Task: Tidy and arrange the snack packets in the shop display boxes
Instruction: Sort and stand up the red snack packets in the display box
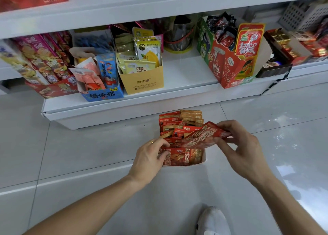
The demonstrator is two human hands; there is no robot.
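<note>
Pinching a red snack packet (204, 137) between thumb and curled fingers, the right hand (243, 146) is holding it tilted just above a white display box (203, 157) that is sitting on the tiled floor (88, 154). The left hand (150, 156), wearing a ring, is curling its fingers round the near-left packets in that box, gripping a red packet (182, 157) with pale lettering too blurred to read. Behind it, rows of red and tan packets (181, 123) are standing packed in the box.

Farther off, on the white bottom shelf (186, 71), a yellow carton (143, 83) printed with 牧田 is holding pale sachets marked 内蒙古 and a mango-picture pouch (148, 51). Just left of it, a blue carton (103, 92) is holding pink and blue packets. At the far left, a red tray (53, 89) is holding long pink boxes. To the right, a red carton (229, 66) marked 可乐 is carrying dark wrappers and a tall red pouch (249, 44) reading 红心. A white shoe (213, 220) is showing at the near edge.
</note>
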